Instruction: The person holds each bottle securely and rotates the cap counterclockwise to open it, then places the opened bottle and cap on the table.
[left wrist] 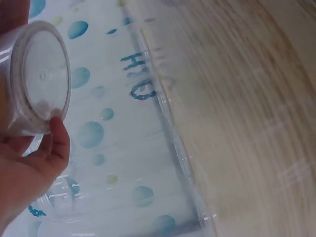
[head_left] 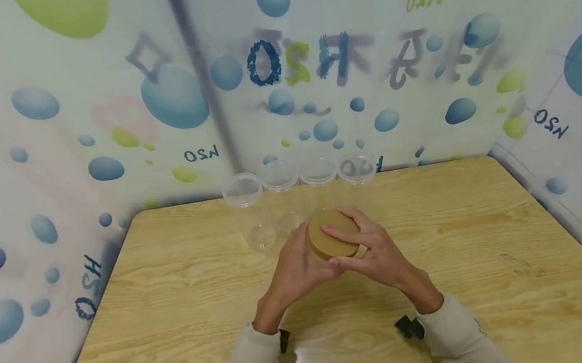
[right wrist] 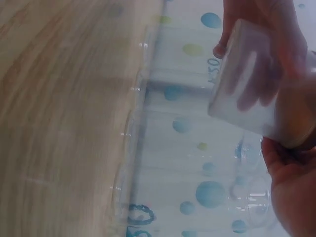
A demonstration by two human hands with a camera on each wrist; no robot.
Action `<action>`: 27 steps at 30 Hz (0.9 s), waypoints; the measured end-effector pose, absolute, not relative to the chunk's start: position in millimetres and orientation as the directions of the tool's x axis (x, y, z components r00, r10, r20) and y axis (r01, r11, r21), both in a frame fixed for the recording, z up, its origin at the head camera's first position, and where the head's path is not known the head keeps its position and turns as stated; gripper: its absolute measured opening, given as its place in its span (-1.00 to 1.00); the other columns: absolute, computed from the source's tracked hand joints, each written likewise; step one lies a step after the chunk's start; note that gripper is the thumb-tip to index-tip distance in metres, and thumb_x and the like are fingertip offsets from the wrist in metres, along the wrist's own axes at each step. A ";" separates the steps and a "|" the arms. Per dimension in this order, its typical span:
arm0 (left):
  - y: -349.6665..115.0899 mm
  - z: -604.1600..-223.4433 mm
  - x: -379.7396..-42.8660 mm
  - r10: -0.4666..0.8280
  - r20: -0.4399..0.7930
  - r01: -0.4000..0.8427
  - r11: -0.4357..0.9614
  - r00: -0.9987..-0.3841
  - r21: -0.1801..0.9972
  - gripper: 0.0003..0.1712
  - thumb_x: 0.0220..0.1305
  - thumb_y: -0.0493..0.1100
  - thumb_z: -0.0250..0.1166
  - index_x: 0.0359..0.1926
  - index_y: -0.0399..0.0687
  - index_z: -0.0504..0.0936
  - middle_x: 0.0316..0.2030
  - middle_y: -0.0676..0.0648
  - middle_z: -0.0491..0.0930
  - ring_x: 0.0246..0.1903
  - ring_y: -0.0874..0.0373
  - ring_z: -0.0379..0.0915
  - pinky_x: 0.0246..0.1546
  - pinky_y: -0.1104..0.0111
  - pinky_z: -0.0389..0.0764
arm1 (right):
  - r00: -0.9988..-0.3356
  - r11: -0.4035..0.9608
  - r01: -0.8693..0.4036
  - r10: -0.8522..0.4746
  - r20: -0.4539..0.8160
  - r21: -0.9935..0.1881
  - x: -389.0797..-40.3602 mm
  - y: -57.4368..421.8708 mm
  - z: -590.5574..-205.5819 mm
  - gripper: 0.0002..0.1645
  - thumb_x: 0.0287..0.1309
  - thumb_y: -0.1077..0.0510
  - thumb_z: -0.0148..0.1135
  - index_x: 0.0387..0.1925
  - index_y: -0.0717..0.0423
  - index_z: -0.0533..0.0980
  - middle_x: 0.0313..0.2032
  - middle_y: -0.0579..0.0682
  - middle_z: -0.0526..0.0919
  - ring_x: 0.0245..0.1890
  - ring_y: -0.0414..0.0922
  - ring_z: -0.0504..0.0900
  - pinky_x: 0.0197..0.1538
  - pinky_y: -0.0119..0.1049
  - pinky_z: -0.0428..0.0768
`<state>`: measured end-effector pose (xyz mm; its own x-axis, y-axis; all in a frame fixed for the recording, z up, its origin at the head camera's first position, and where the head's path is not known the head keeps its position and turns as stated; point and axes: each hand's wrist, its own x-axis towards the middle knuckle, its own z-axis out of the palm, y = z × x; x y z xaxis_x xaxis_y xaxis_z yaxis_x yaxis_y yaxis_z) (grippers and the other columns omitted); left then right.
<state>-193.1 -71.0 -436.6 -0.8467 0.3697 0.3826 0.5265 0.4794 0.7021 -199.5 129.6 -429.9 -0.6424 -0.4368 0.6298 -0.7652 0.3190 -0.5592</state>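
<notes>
Both hands hold a clear plastic jar [left wrist: 47, 74] with a tan-gold lid [head_left: 333, 235], over the middle of the table. From the left side, the left hand [head_left: 293, 269] grips the jar's body, its fingers showing through the clear wall in the right wrist view. The right hand [head_left: 381, 249] grips the lid from the right, one finger lying across its top and the thumb at the near edge. In the left wrist view the jar is tilted so its round base faces the camera. Much of the jar's body is hidden by the hands in the head view.
Several clear, lidless jars [head_left: 253, 219] stand in a row just beyond the hands, near the table's back edge. The wood-grain table [head_left: 193, 314] meets a patterned wall covering [head_left: 241, 127] at the back, with similar panels left and right.
</notes>
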 end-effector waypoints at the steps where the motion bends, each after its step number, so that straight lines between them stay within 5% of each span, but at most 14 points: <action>1: -71.8 -436.4 -193.2 0.382 0.361 0.514 0.456 -0.851 0.727 0.01 -0.06 0.03 0.59 0.39 -0.03 0.30 0.14 -0.04 0.50 0.05 0.08 0.47 -0.02 0.16 0.57 | -0.645 0.311 -0.761 -0.452 0.616 -0.570 -199.3 130.9 -429.1 -0.36 0.06 -0.01 0.49 0.20 0.03 0.58 0.30 0.21 0.39 0.20 0.14 0.47 0.08 0.05 0.56; 10: -68.8 -437.8 -193.6 0.429 0.316 0.477 0.345 -0.846 0.808 -0.01 -0.07 -0.02 0.60 0.37 0.03 0.28 0.17 0.01 0.45 0.06 0.16 0.46 0.03 0.17 0.55 | -0.717 0.340 -0.661 -0.549 0.430 -0.669 -194.5 142.9 -415.7 -0.25 0.05 0.09 0.51 0.31 -0.08 0.49 0.43 0.11 0.23 0.42 0.10 0.23 0.24 0.15 0.42; 19: -65.9 -435.2 -186.5 0.283 0.351 0.451 0.564 -0.893 0.692 0.07 -0.02 0.10 0.54 0.41 -0.13 0.20 0.18 -0.15 0.41 0.16 -0.07 0.34 0.04 -0.01 0.51 | -0.818 0.511 -0.567 -0.441 0.369 -0.646 -191.0 133.3 -416.2 0.24 0.06 -0.22 0.45 0.56 0.03 -0.05 0.51 0.07 0.09 0.46 0.07 0.18 0.33 0.17 0.33; 27: -64.8 -434.7 -188.1 0.298 0.372 0.476 0.534 -0.879 0.698 0.03 0.00 0.02 0.54 0.43 -0.09 0.21 0.21 -0.12 0.41 0.18 -0.06 0.35 0.08 0.02 0.50 | -0.810 0.556 -0.585 -0.366 0.457 -0.591 -185.3 121.2 -415.7 0.05 0.03 -0.14 0.50 0.45 0.10 0.22 0.39 0.12 0.28 0.33 0.06 0.39 0.21 0.05 0.50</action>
